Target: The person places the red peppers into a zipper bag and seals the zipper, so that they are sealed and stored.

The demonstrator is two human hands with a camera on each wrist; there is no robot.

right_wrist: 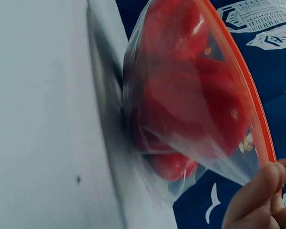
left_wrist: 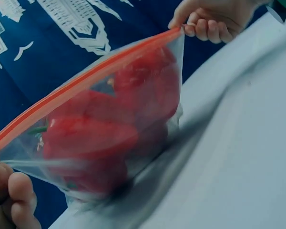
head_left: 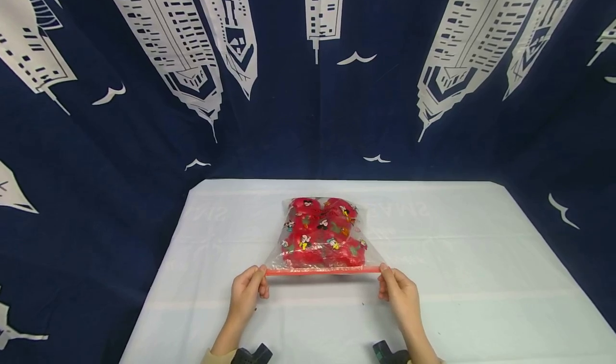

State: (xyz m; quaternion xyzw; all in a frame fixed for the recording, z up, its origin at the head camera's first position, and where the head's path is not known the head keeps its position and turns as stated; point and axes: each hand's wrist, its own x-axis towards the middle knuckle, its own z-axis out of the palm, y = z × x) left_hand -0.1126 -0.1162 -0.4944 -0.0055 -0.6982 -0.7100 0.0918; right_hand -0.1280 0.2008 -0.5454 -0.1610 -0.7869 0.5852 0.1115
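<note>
A clear zip bag (head_left: 275, 257) with small cartoon figures printed on it lies on the white table. Its red-orange zip strip (head_left: 322, 271) faces the person and is stretched straight between the two hands. Inside are several red bell peppers (left_wrist: 90, 133), one showing a green stem in the left wrist view. My left hand (head_left: 246, 294) pinches the left end of the strip between thumb and fingers. At the other end, my right hand (head_left: 400, 295) pinches the corner the same way. The zip edge is lifted off the table; whether the seal is closed cannot be told.
The white-covered table (head_left: 481, 268) extends on both sides of the bag. Behind it hangs a dark blue cloth (head_left: 317, 118) printed with white buildings and birds. Dark wrist devices (head_left: 252, 354) sit below both hands.
</note>
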